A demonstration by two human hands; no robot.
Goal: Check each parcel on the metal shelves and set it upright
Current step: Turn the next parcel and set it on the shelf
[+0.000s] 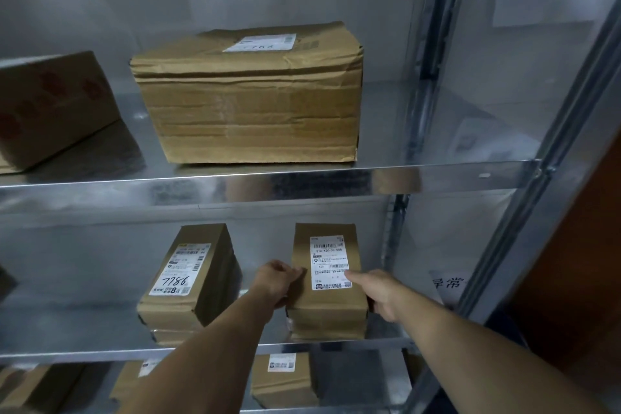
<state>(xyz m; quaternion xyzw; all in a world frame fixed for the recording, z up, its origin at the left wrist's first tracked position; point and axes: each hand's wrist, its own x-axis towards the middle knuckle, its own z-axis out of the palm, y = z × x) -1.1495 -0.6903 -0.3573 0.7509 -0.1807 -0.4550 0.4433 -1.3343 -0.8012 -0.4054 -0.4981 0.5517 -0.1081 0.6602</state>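
A small brown parcel (327, 299) with a white shipping label lies on the middle metal shelf (100, 351), at its right end. My left hand (277, 284) grips its left edge, fingers curled over the top face. My right hand (379, 292) holds its right side, and the index finger stretches onto the label. To the left lies another brown parcel (191, 276), labelled 7786 by hand. A large creased carton (248, 94) stands on the upper shelf (268, 183).
Another carton (50, 107) with red print sits at the upper shelf's left end. Several small parcels (285, 378) lie on the lower shelf. A steel upright (544, 158) runs along the right side, with a paper sign (448, 284) behind it.
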